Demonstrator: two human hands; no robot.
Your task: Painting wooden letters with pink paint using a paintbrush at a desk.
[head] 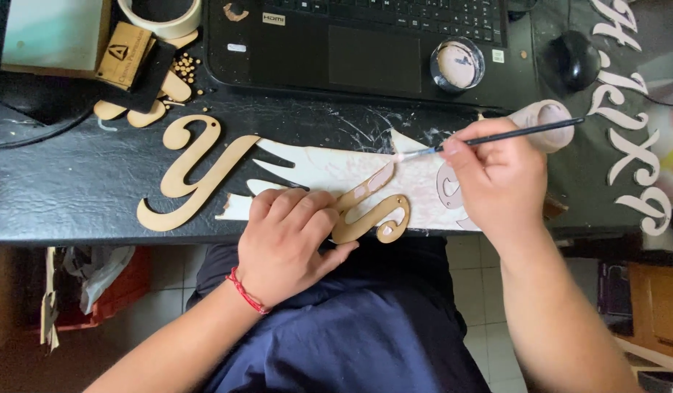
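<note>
Head view, looking down at a black, paint-smeared table edge. Left hand pressed flat, fingers curled over the near end of a curly, S-shaped plywood letter — pinning it down rather than gripping it. Letter lying on a torn, pink-stained sheet of white paper, long axis running from lower left by the left hand up to the right, toward the brush tip. Right hand closed in a pencil grip on a thin, dark-handled paintbrush, handle pointing up and right, pale bristles aimed left and hovering just past the letter's upper end — close, contact too fine to tell. Patches of pale pink on the letter's upper stroke and lower curl. Left hand touching the letter, right hand near it but apart. Farther left, a larger bare plywood Y-shaped letter lying untouched; behind, a black laptop with a small round paint pot on its palm rest.
</note>
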